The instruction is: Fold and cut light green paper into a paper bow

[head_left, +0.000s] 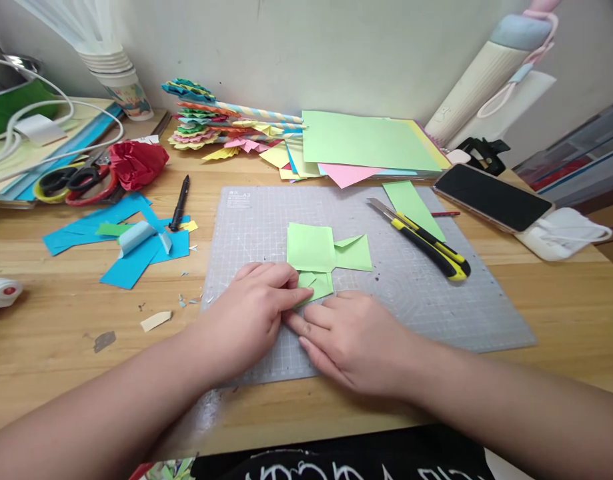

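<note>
A folded piece of light green paper [310, 247] lies on the grey cutting mat [411, 307], with one flap out to the right and another toward me. My left hand [256, 310] is closed over the lower flap, its thumb pressing on the paper. Fingers curled, my right hand [351, 340] rests at the near edge of that flap, its index fingertip close to my left thumb. Both hands hide part of the flap's near edge. To the right lies a yellow and black utility knife [421, 243], blade out, beside a green paper strip [415, 208].
Blue paper scraps [129, 267] and a black pen [180, 203] lie left of the mat, near scissors [86, 180]. Paper flowers on striped straws [259, 112] and a green sheet stack [371, 143] sit by the wall. A phone [493, 197] is at right.
</note>
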{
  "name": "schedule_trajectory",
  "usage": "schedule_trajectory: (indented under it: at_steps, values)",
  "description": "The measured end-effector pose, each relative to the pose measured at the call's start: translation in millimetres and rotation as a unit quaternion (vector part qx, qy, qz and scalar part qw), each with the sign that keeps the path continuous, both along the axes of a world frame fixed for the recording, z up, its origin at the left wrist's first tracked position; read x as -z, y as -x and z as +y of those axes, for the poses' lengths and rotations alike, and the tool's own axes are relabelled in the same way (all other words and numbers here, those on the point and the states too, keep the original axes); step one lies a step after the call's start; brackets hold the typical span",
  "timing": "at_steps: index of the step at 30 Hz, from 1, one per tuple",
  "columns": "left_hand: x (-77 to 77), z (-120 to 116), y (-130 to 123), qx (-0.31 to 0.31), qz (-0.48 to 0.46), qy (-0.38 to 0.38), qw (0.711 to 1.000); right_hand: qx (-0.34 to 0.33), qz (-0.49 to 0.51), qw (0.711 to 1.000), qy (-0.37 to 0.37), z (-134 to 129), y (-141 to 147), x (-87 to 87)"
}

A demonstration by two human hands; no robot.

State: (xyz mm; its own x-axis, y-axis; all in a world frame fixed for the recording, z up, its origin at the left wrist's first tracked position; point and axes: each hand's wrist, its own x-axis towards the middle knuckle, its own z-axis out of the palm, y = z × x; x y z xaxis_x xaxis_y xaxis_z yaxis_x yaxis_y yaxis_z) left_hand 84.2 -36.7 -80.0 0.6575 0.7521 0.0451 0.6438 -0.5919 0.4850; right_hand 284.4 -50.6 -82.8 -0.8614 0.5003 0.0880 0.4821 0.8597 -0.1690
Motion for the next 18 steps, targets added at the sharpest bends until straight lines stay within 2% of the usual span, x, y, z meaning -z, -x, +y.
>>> schedule_trajectory:
  at_steps: [5, 11, 14, 18]
  values:
    - [-1.6, 0.3, -0.4, 0.001, -0.007, -0.003, 1.000, -0.004, 0.016, 1.000, 0.015, 0.4, 1.4, 2.4]
    - [5.3, 3.9, 3.0, 0.018, -0.037, -0.031, 0.999, -0.077, 0.084, 0.992, 0.054, 5.8, -13.7, -6.9]
    - [4.6, 4.6, 4.7, 0.027, -0.035, -0.044, 0.998, -0.026, 0.121, 0.992, 0.020, 8.8, -24.5, -10.9]
    - [1.3, 2.3, 4.3, 0.024, -0.025, -0.043, 0.998, 0.051, 0.110, 0.993, -0.009, 15.0, -36.9, -6.7]
